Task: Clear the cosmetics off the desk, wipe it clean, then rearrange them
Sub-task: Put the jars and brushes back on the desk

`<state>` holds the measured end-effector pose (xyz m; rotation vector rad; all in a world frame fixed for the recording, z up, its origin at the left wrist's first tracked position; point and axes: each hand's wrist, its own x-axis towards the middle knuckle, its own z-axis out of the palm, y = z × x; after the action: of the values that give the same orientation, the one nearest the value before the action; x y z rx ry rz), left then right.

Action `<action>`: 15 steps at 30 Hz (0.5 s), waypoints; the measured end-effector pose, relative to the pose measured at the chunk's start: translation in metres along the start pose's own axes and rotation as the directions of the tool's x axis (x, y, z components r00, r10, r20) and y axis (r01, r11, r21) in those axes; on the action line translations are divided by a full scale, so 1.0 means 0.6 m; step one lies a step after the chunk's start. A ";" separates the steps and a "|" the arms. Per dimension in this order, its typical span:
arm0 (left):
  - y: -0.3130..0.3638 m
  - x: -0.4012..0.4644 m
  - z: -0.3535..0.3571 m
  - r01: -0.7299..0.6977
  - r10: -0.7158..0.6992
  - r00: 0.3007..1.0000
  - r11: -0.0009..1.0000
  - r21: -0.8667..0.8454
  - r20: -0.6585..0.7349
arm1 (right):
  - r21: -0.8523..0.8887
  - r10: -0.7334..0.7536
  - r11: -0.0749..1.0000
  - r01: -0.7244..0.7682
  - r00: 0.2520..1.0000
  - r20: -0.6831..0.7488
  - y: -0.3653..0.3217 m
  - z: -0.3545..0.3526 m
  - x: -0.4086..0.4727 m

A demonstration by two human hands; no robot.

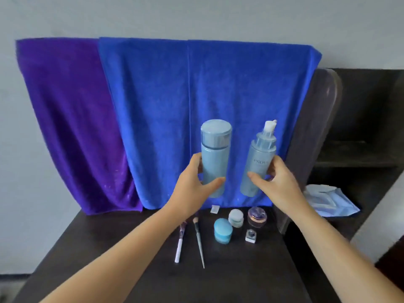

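My left hand [193,184] grips a pale blue capped bottle [215,154] and holds it upright above the dark desk [131,270]. My right hand [277,182] grips a pale blue pump bottle [259,158], tilted slightly to the right, at the same height. On the desk below lie a white-handled brush [179,248] and a thin grey brush [200,246]. To their right stand a blue jar [223,230], a pale jar [236,217], a purple-lidded jar [257,216] and a small square bottle [251,235].
A blue towel [185,95] and a purple towel [72,117] hang behind the desk. A chair back [314,127] stands at the right, with dark shelves [360,149] and a pale blue packet [330,200] beyond. A small clear item [215,209] lies by the towel's hem.
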<state>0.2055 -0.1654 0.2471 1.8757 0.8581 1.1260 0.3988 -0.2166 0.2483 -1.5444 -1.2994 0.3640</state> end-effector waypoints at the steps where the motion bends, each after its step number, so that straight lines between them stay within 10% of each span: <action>1: -0.022 -0.009 -0.034 0.032 -0.032 0.999 0.999 0.030 -0.016 | 0.005 0.011 1.000 -0.011 1.000 0.028 -0.006 0.042 0.000; 15: -0.417 -0.062 -0.226 0.602 -0.576 0.795 0.788 0.132 -0.189 | -0.073 0.271 0.962 -0.263 0.887 0.373 0.133 0.515 -0.016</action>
<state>0.0289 -0.0406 0.0583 1.4966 1.5502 0.7961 0.2041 -0.0592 0.0500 -1.7324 -1.3835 0.8661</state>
